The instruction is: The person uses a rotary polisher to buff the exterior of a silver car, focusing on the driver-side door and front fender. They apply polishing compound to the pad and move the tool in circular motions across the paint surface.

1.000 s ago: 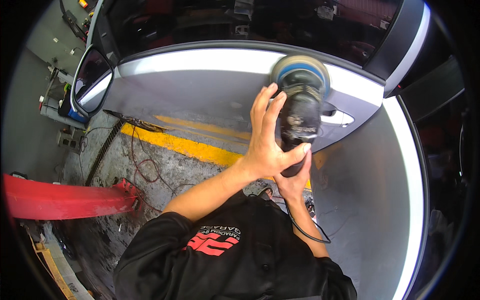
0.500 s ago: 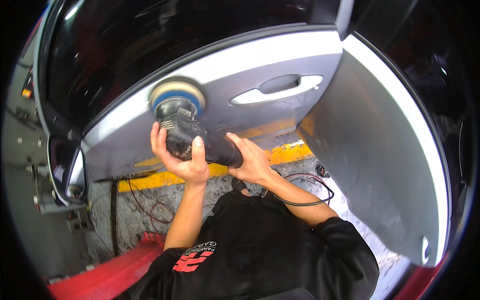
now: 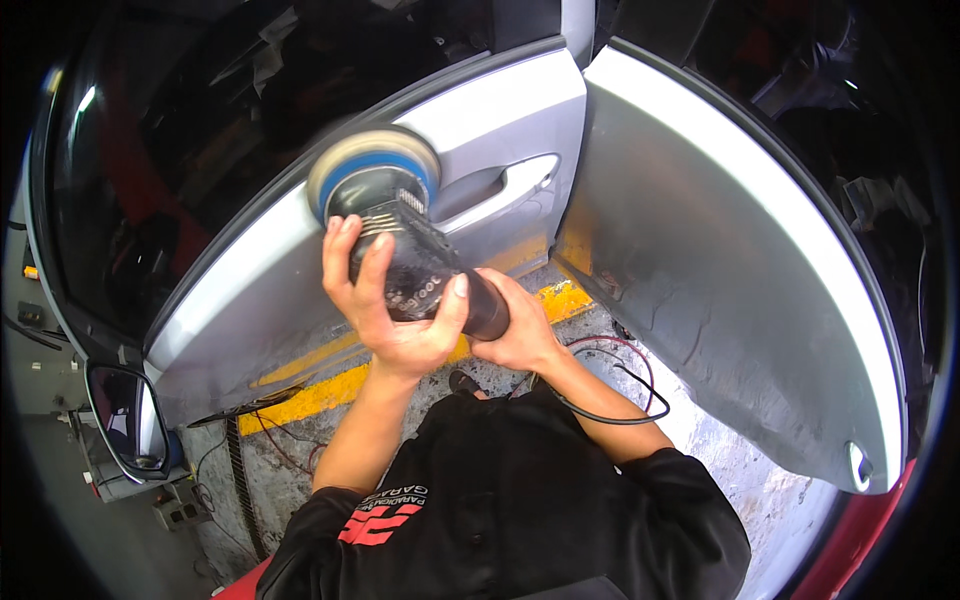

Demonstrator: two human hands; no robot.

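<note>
A black car polisher (image 3: pixel 405 262) has its round cream pad with a blue backing plate (image 3: pixel 372 165) against the silver front car door (image 3: pixel 500 110), just under the window edge. The pad looks blurred. My left hand (image 3: pixel 405 340) cups the polisher's body from below, with fingers curled up one side and the thumb on the other. Around the rear handle of the polisher, my right hand (image 3: pixel 522 330) is closed. Close to the right of the pad lies the silver door handle (image 3: pixel 510 192).
Another silver door (image 3: pixel 730 250) stands at the right, angled toward me. A side mirror (image 3: pixel 128 418) juts out at the left. Black and red cables (image 3: pixel 620 415) loop by my right forearm. A yellow stripe (image 3: pixel 310 398) crosses the stained floor.
The polisher has moved right along the door's upper edge, with both hands on it, and its pad is now closer to the door handle. The view has shifted too.
</note>
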